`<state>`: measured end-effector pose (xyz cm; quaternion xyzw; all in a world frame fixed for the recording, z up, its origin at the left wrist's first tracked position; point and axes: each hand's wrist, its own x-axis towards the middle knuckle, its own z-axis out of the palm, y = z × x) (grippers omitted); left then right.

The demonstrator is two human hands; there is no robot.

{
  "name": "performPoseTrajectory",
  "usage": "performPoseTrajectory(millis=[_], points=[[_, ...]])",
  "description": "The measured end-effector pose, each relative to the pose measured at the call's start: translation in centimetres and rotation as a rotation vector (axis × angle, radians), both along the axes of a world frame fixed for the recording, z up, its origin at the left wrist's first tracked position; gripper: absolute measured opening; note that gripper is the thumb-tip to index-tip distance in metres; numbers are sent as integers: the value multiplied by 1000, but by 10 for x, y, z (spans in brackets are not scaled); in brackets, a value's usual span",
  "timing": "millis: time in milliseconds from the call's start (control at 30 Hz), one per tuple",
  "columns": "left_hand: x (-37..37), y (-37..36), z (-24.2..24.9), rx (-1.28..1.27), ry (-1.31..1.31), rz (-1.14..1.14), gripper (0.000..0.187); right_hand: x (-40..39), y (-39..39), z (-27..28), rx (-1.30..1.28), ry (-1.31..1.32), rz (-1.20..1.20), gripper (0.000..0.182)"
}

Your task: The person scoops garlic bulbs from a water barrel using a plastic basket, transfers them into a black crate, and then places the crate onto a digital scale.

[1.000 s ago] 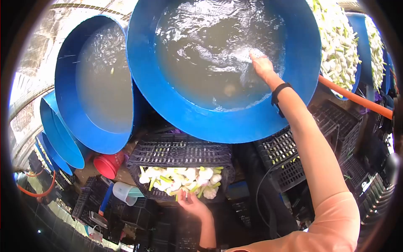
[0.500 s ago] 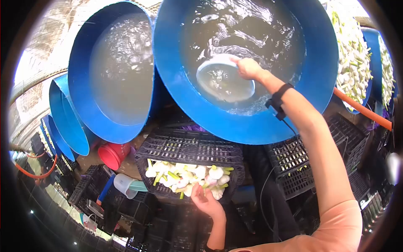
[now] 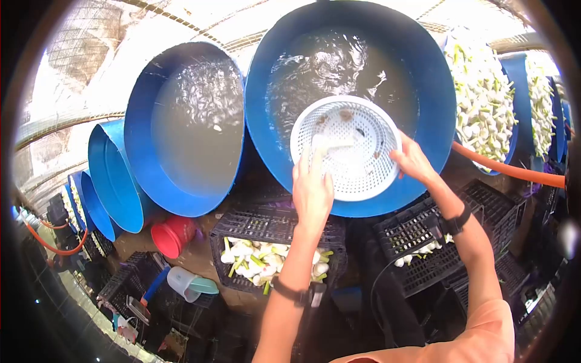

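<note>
A white round colander (image 3: 363, 181) is tilted above the near side of a large blue tub of water. My right hand (image 3: 415, 162) is closed on its right rim. My left hand (image 3: 312, 192) reaches over the left rim with its fingers stretched out and apart. At those fingertips lies a pale garlic bulb with a stem (image 3: 333, 144), overexposed; a firm grip on it does not show. Several brown bits (image 3: 346, 114) stick to the inside of the colander. Below, a black crate (image 3: 266, 221) holds white garlic bulbs (image 3: 257, 260) with green stems, partly behind my left forearm.
The blue water tub (image 3: 257, 130) stands beside a second blue tub (image 3: 142, 130) of cloudy water. Garlic fills a container (image 3: 484, 103) at right, near an orange hose (image 3: 514, 169). A red bucket (image 3: 169, 238) stands lower left; black crates (image 3: 423, 260) stand lower right.
The colander has come up out of the water toward me, draining and showing its holes. My left hand has moved up from the garlic crate to the colander. The view has shifted.
</note>
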<state>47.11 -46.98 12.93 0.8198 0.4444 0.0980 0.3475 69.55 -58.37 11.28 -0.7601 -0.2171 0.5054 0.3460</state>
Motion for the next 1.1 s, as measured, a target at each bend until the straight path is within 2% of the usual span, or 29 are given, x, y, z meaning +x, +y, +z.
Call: performPoseTrajectory(millis=[33,133,267,300,400,433,533,567,667,800,900,933,1000,1067,1100], points=[[9,5,-2,9,35,-42,53,5,2,8,-38,4,51,62],[29,9,-38,117,230,-201,56,-6,-15,20,-81,86,-26,64],[26,-5,-61,146,329,-256,54,-15,-28,31,-84,208,-118,57],[25,-6,-63,167,281,-233,53,-17,-32,32,-95,223,-125,56],[18,-8,-63,20,109,-232,50,-18,-38,32,-117,261,-175,52],[23,-8,-53,-62,41,-136,50,-19,-38,31,-111,266,-214,51],[31,-9,-15,-650,-170,193,57,-18,-38,26,-98,251,-282,50],[27,-13,-21,-723,-271,206,63,-18,-38,23,-97,229,-297,50],[20,-23,-13,-872,-522,315,60,-21,-42,13,-98,168,-361,48],[0,-35,1,-961,-625,408,57,-14,-60,-9,-193,143,-478,39],[-37,-49,6,-771,-373,382,44,-7,-67,-13,-274,224,-592,32],[-53,-54,7,-724,-306,382,40,-6,-71,-16,-301,178,-582,32],[-123,-90,-14,-862,-317,634,32,1,-73,-20,-335,59,-553,34],[-160,-108,4,-982,-358,900,22,-2,-67,-14,-313,-75,-516,35],[-181,-120,6,-962,-336,973,24,-2,-66,-16,-308,-110,-490,36]])
